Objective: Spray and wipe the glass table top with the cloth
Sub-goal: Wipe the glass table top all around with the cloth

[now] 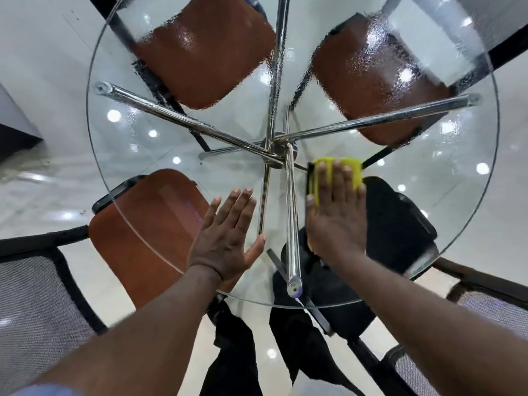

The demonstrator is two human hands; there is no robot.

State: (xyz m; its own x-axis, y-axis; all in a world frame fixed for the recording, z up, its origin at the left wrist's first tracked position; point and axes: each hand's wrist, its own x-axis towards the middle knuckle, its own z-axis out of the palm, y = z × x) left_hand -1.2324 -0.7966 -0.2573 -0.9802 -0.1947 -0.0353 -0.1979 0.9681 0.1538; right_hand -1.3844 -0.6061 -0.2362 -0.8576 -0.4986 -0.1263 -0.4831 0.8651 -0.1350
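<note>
Cloth [345,174] (yellow) flat on the glass table top [137,155], near-right of centre, pinned under my right hand [337,215], fingers straight. Left hand [225,238] flat on glass, fingers straight, holding nothing. Far half wet.

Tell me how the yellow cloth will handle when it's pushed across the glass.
The cloth looks soft and folded, so it will probably bunch unless pressed flat, as the right hand does. It should slide easily on the smooth table top, likelier still over the far droplets.
</note>
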